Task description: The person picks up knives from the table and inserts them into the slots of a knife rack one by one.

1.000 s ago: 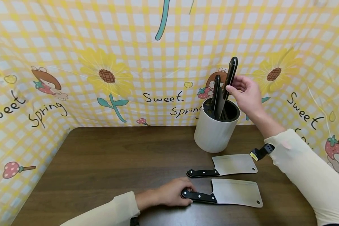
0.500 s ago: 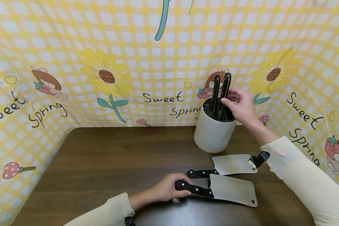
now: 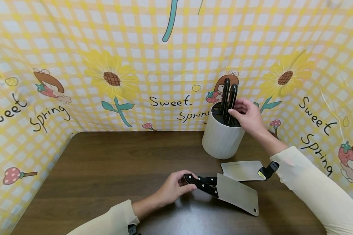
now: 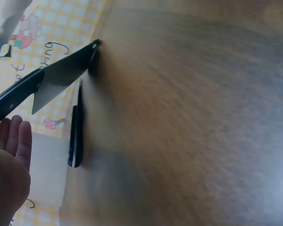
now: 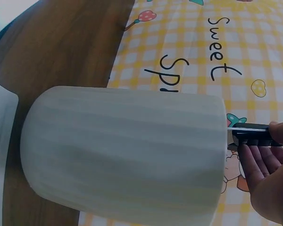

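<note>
My left hand (image 3: 175, 188) pinches the black riveted handle of a cleaver (image 3: 238, 195), its broad blade slanting down to the right above the table. Behind it a second cleaver (image 3: 242, 170) lies flat, its handle partly covered by the first. At the white ribbed knife holder (image 3: 222, 141), my right hand (image 3: 248, 117) grips the black handle of a knife (image 3: 232, 94) standing in the holder's slotted top. Just left of that handle stands another black-handled knife (image 3: 225, 89). In the right wrist view, thumb and fingers close on the knife handle (image 5: 252, 132) beyond the holder's rim.
The brown wooden table (image 3: 111, 163) reaches back to a yellow checked cloth (image 3: 153, 71) that hangs behind and at both sides. The knife holder stands near the table's back edge, close to this cloth.
The knife in my right hand has gone down into the holder. My left hand has raised the nearer cleaver from the table, moving it back and tilting its blade.
</note>
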Action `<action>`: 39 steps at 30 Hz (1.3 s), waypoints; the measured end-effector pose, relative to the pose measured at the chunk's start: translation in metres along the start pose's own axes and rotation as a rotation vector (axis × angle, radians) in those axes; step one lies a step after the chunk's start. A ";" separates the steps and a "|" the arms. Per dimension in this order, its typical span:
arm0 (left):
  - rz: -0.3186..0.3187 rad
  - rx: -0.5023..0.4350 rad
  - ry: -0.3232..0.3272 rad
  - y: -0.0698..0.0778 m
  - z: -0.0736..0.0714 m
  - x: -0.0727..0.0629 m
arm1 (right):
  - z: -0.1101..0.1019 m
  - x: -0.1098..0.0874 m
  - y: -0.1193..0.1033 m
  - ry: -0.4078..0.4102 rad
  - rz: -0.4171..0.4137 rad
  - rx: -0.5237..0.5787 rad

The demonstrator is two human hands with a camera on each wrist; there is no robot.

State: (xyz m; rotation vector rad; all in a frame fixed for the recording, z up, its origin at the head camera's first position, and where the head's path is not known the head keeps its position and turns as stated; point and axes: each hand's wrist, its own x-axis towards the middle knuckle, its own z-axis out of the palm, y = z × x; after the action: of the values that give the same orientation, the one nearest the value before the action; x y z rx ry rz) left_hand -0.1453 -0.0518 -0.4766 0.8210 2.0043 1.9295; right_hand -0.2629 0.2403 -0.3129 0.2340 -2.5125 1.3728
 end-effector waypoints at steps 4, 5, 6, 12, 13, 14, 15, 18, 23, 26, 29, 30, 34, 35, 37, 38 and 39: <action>0.081 -0.054 0.053 0.005 0.000 0.006 | 0.002 -0.001 0.003 0.000 -0.006 -0.004; 0.100 -0.062 0.064 0.006 0.000 0.007 | 0.002 -0.001 0.004 0.000 -0.005 -0.003; 0.115 -0.073 0.073 0.008 0.000 0.008 | 0.003 -0.001 0.005 0.000 -0.006 -0.003; 0.144 -0.081 0.127 0.019 -0.004 0.010 | 0.004 -0.002 0.009 -0.009 -0.010 0.007; 0.146 -0.079 0.137 0.021 -0.005 0.011 | 0.004 -0.002 0.009 -0.011 -0.010 0.005; 0.152 -0.077 0.145 0.022 -0.006 0.011 | 0.005 -0.002 0.010 -0.012 -0.011 0.004; 0.162 -0.077 0.151 0.024 -0.008 0.011 | 0.005 -0.002 0.010 -0.013 -0.010 0.002; 0.199 -0.064 0.169 0.029 -0.013 0.013 | 0.005 -0.002 0.012 -0.014 -0.002 0.006; 0.208 -0.035 0.212 0.046 -0.022 0.018 | 0.003 -0.003 0.010 -0.019 0.008 0.016; 0.210 -0.028 0.236 0.059 -0.028 0.021 | 0.003 -0.004 0.009 -0.023 0.015 0.024; 0.218 -0.023 0.256 0.073 -0.035 0.025 | 0.002 -0.006 0.010 -0.022 0.021 0.032; 0.223 -0.023 0.258 0.077 -0.037 0.026 | 0.002 -0.007 0.010 -0.019 0.021 0.041; 0.241 -0.015 0.270 0.095 -0.048 0.030 | 0.000 -0.009 0.011 -0.004 -0.002 0.089; 0.244 -0.007 0.273 0.099 -0.050 0.031 | -0.001 -0.010 0.011 -0.001 -0.008 0.106; 0.250 0.015 0.280 0.106 -0.056 0.033 | -0.003 -0.011 0.010 0.008 -0.017 0.133; 0.252 0.027 0.284 0.110 -0.059 0.033 | -0.004 -0.012 0.009 0.011 -0.023 0.148; 0.257 0.038 0.286 0.114 -0.061 0.034 | -0.005 -0.013 0.009 0.014 -0.026 0.158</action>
State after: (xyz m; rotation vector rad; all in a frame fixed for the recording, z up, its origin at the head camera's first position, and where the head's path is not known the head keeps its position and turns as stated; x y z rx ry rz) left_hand -0.1802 -0.0881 -0.3528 0.8939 2.1923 2.2699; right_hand -0.2521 0.2495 -0.3214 0.2857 -2.3835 1.5581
